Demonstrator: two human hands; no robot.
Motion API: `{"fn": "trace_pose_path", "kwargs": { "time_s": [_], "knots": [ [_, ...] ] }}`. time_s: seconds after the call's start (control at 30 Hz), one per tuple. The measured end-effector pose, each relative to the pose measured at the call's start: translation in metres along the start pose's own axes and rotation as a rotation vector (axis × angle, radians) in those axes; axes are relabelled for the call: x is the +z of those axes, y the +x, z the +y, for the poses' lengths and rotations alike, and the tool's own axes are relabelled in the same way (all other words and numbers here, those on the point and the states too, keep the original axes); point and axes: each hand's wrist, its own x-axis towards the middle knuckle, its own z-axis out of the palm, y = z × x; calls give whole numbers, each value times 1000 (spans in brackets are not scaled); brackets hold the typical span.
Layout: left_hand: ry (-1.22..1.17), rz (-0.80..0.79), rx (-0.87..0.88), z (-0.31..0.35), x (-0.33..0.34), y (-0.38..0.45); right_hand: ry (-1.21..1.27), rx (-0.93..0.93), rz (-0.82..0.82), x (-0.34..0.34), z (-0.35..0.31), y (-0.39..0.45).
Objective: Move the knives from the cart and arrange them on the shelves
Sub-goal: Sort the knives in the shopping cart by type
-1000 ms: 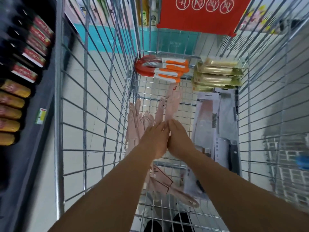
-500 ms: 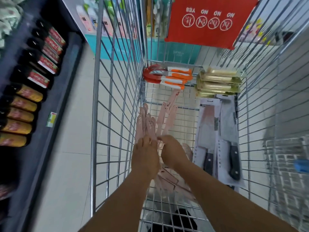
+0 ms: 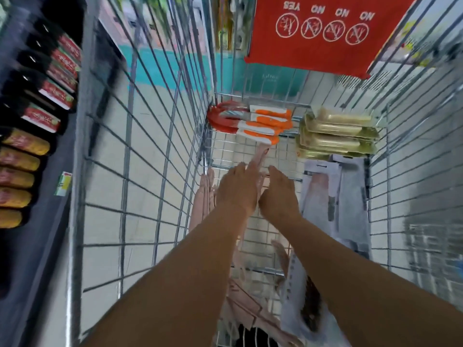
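- Fingers of both hands reach down into the wire cart (image 3: 140,171); the left hand (image 3: 238,189) lies over the pink packs (image 3: 204,194) at centre frame with its fingers stretched forward, and whether they have closed on a pack cannot be told.
- Right hand (image 3: 279,194) sits just beside it, fingers bent downward out of sight, so its grasp cannot be told either.
- Knives are all in the cart: orange-handled knives (image 3: 263,123) at the far end in the upper middle, carded dark-handled knives (image 3: 333,196) along the right side, more pink packs at the bottom centre, and yellowish packs (image 3: 338,134) at upper right.
- Likely risks: the pink packs overlap loosely, so lifting one could drag or spill its neighbours; a pack corner could snag in the cart mesh; any blade not fully covered could nick a finger, and the motion blur suggests quick movement, which makes a poor grip more probable.
- Red sign (image 3: 320,33) at the top of the frame reads, upside down, "YES" and "NO" three times over circular pictograms.
- Bottles (image 3: 50,91) with red and yellow labels lie on the shelf (image 3: 32,246) at the left; their print is too blurred to read, as is a small shelf tag (image 3: 64,183).
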Motion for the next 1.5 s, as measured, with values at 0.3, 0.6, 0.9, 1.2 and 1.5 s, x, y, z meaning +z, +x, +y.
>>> {"fn": "trace_pose_path", "kwargs": {
  "time_s": [0.3, 0.6, 0.9, 1.2, 1.5],
  "knots": [
    [-56, 112, 54, 1, 17, 32, 368, 63, -90, -10, 0, 38],
    [-560, -40, -275, 17, 0, 36, 589, 410, -125, -25, -4, 52],
    [-671, -132, -406, 16, -9, 4, 676, 479, -205, -18, 0, 10],
    [-589, -98, -451, -6, -8, -87, 705, 500, -398, 3, -15, -59],
    [-478, 49, -606, -29, -14, -159, 423, 181, -431, 32, -57, -114]
  ]
}}
